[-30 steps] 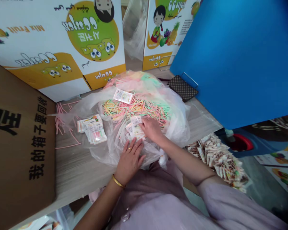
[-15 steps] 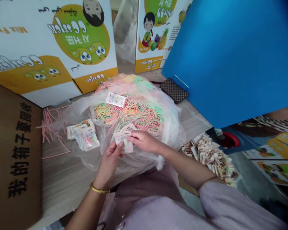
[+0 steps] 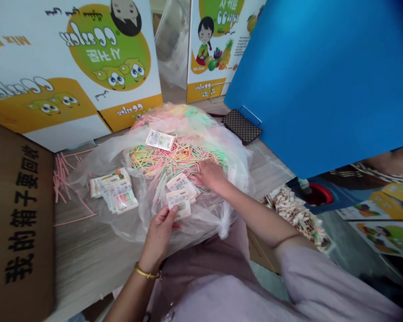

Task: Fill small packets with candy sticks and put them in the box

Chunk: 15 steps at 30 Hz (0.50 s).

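Between its thumb and fingers, my left hand (image 3: 161,230) pinches a small printed packet (image 3: 179,203). My right hand (image 3: 212,175) reaches into the pile of thin pink, yellow and green sticks (image 3: 174,158); its fingertips are partly hidden among them, so their grip cannot be made out. The sticks lie in an opened clear plastic bag (image 3: 237,167). More packets (image 3: 183,183) rest on the bag just beyond the held one, and another packet (image 3: 160,139) lies on top of the sticks. Several filled packets (image 3: 121,197) are stacked at the left.
Loose pink sticks (image 3: 62,176) lie by a brown carton (image 3: 20,223) at the left. Printed boxes (image 3: 117,103) stand behind the bag. A checkered pouch (image 3: 242,126) sits near a large blue panel (image 3: 315,89). Many wrappers (image 3: 295,214) are heaped at the lower right.
My right hand has let go of the packet and moved away to the right, into the sticks. My left hand still holds the packet, slightly lower and further right.
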Tool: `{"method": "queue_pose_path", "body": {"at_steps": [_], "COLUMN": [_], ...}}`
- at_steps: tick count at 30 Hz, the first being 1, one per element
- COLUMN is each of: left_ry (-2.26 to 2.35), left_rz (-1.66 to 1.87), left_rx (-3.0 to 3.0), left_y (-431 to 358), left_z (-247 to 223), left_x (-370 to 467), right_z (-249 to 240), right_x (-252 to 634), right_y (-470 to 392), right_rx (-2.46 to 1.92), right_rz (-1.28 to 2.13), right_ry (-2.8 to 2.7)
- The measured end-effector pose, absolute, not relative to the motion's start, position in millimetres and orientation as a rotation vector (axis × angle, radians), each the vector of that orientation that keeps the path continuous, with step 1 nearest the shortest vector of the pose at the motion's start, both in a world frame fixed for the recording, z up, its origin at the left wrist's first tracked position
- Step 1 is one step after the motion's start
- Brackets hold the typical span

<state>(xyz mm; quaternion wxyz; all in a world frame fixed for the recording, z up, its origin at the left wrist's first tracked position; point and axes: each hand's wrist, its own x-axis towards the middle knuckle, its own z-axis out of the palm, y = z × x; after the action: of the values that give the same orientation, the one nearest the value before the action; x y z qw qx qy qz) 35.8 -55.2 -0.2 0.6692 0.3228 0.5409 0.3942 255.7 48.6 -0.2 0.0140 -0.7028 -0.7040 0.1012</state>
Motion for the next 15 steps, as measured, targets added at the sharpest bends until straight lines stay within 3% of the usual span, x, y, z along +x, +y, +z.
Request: {"method": "queue_pose_path", "body": {"at_steps": [6,15], "left_ry": [1.232,1.188], "left_rz": [0.885,0.921], "left_rx": [0.719,0.6], "left_y": [-62,-58], "left_z": [-4,0], "left_x": [30,35], "right_z": [0,6], "right_x": [267,246], "right_y": [52,58], "right_rx": [-2.097,-1.944], "right_rz": [0.447,0.381], "right_ry": [-2.319,-2.572]}}
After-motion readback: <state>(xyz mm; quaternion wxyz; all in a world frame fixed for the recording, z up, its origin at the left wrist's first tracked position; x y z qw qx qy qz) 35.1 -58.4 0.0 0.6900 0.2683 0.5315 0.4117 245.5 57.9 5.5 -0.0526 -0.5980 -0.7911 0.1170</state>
